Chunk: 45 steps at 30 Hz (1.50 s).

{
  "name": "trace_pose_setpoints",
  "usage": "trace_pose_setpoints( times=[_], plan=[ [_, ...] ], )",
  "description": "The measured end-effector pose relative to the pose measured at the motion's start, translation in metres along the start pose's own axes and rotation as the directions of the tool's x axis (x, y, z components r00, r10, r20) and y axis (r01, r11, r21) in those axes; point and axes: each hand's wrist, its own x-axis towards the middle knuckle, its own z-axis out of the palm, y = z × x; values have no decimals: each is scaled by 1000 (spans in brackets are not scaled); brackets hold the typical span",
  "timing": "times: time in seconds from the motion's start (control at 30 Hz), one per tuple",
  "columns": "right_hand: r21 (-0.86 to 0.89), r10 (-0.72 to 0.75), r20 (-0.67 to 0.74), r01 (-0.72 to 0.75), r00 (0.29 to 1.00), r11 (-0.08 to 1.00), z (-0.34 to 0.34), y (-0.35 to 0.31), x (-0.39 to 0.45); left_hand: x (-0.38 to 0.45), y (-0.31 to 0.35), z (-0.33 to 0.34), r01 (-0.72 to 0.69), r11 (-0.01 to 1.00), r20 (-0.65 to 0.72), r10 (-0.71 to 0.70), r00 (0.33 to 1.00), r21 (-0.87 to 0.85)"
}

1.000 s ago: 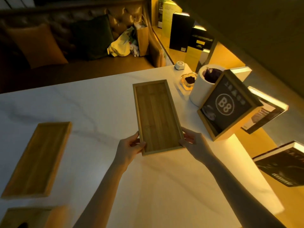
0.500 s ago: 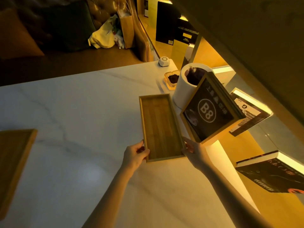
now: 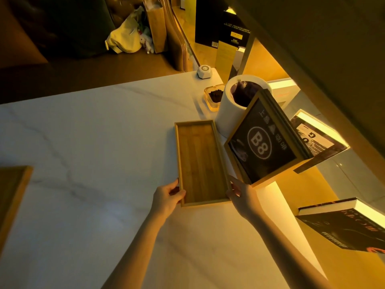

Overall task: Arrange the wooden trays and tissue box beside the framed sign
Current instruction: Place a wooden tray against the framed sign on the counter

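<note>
A long wooden tray (image 3: 200, 161) lies flat on the white marble table (image 3: 93, 142), directly left of the framed sign (image 3: 262, 142) marked B8. My left hand (image 3: 167, 198) grips the tray's near left corner. My right hand (image 3: 241, 195) holds its near right corner, just below the sign's lower edge. A second wooden tray (image 3: 12, 192) shows partly at the left edge of the table. The tissue box is out of view.
Behind the sign stands a white cylindrical bin (image 3: 237, 103) with a dark liner. A glass ashtray (image 3: 214, 97) and a small white call button (image 3: 204, 71) sit at the table's far right corner. Books (image 3: 350, 224) rest on lit shelves to the right.
Both hands have moved the tray to the right, close to the framed sign and down near the table. The view has shifted right, so the second tray is mostly cut off and the tissue box is gone.
</note>
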Motion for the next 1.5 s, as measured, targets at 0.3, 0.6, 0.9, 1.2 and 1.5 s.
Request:
trace_pose_setpoints(
  times=[0.3, 0.6, 0.9, 1.2, 1.5],
  plan=[
    [-296, 5, -60, -22, 998, 955, 7, 7, 2, 3, 4, 19, -66, 984, -88, 81, 993, 164],
    [-563, -138, -56, 83, 989, 822, 9, -5, -2, 4, 4, 35, -56, 951, -127, 98, 987, 303],
    [-657, -199, -49, 118, 979, 745, 17, 8, -2, 3, 5, 48, -33, 936, -183, 103, 978, 350],
    [-591, -178, -90, 91, 980, 802, 23, 26, -29, 2, -6, 49, -110, 929, -198, 189, 962, 354],
    [-495, -181, 92, 203, 979, 845, 47, 62, -62, -7, -27, 56, -285, 684, -86, 454, 887, 671]
  ],
)
